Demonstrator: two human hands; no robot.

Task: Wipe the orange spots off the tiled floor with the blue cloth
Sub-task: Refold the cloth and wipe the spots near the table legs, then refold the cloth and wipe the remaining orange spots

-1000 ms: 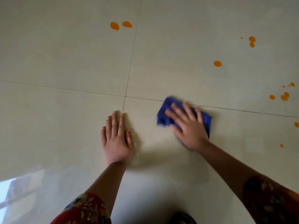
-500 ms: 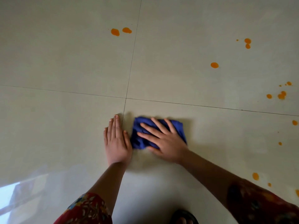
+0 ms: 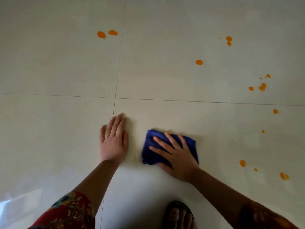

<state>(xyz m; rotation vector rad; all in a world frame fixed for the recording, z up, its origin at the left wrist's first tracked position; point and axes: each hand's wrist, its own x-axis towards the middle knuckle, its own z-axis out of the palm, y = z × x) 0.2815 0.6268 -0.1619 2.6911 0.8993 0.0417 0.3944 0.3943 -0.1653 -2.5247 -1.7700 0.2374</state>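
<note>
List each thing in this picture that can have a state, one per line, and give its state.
Blue cloth: folded, pressed flat on the floor.
Right hand: fingers spread, pressing on the cloth.
Left hand: flat on the floor, fingers straight, apart from the cloth.
Orange spots: unwiped, scattered beyond and right of the cloth.

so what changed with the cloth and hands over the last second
The right hand, pressing flat on the blue cloth, slid it left until it was right beside the left hand, then back right, leaving a gap. Nothing was picked up or let go. The left hand stayed flat on the tiled floor, and the visible orange spots are unwiped.
</note>
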